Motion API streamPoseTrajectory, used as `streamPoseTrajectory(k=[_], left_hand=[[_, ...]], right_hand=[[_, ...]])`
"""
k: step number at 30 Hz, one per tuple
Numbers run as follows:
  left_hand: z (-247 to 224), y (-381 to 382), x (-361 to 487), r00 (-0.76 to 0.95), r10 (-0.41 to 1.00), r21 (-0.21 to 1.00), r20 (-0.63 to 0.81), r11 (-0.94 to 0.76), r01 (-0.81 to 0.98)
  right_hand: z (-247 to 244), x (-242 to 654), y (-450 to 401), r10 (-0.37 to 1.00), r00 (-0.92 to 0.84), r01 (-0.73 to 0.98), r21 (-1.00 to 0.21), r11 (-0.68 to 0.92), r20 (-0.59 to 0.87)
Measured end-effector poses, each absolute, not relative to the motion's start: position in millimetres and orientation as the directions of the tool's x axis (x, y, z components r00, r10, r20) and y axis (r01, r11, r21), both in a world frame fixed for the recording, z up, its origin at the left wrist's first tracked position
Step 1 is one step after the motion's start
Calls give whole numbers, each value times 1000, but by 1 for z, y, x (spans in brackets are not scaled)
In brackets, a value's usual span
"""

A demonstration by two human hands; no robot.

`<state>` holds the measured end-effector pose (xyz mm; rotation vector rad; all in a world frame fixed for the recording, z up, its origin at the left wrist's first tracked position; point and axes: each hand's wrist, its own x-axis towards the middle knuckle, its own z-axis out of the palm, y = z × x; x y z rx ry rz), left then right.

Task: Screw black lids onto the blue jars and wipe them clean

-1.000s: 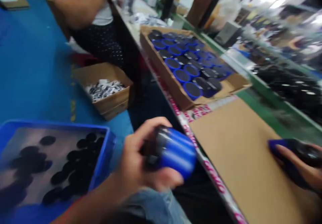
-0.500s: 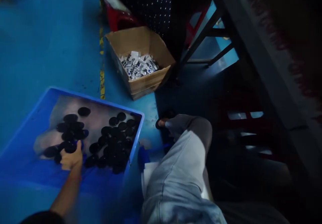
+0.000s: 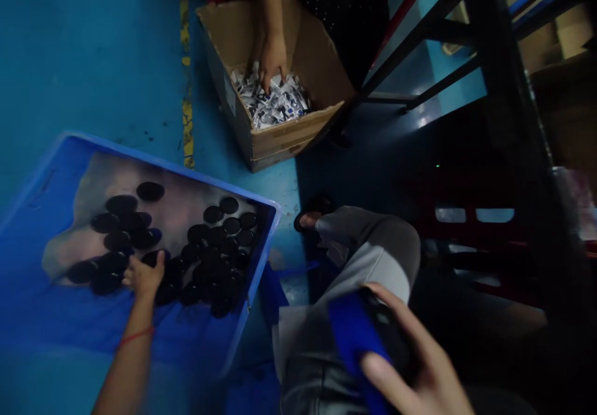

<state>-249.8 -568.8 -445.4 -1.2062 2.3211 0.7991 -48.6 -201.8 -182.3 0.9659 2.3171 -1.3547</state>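
Observation:
My left hand (image 3: 145, 275) is inside the blue plastic bin (image 3: 273, 228), its thumb and fingers closed around a black round disc (image 3: 152, 257). Several similar black discs (image 3: 214, 241) lie in loose clusters about it, on a pale sheet (image 3: 177, 200). Over my lap, my right hand (image 3: 415, 359) grips a blue-and-black object (image 3: 357, 334); its blue side is flat, and blur and shadow hide its exact kind.
Beyond the bin stands a cardboard box (image 3: 298, 144) of small clear packets (image 3: 280, 104), with another person's hand (image 3: 273, 57) reaching in. Dark metal table legs (image 3: 504, 79) rise at the right. Yellow tape (image 3: 187, 125) marks the blue floor.
My right hand has come into view with the blue-and-black object. My left hand has shifted slightly right among the discs. Another person's hand has entered the cardboard box.

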Motion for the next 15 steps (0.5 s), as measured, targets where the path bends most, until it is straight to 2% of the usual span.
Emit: streamPoseTrajectory(k=[2, 4, 6, 8, 9, 11, 13, 15], left_hand=[[-408, -537, -246, -560, -488, 422, -670, 372, -827], [-366, -500, -227, -561, -191, 511, -806, 255, -821], [-331, -467, -201, -492, 123, 506, -862, 160, -848], [-312, -448, -181, -508, 190, 531, -840, 97, -842], [-311, -446, -177, -519, 176, 537, -836, 78, -840], [-326, -456, -184, -560, 48, 562, -827, 46, -826], [-358, -478, -208, -596, -178, 600, -783, 33, -799], [-397, -502, -239, -591, -469, 638, -656, 75, -767]], right_hand=[[-206, -79, -226, 311, -834, 550, -642, 534, -456], [-228, -109, -254, 102, -893, 361, -560, 746, -439], [-244, -131, -281, -59, -884, 220, -524, 823, -464], [-254, -144, -299, -139, -860, 172, -537, 826, -490], [-257, -148, -305, -151, -851, 178, -546, 819, -504], [-262, -153, -308, -135, -831, 223, -546, 807, -539], [-265, -154, -302, -78, -810, 315, -543, 778, -582], [-267, -152, -291, -9, -780, 429, -545, 721, -626]])
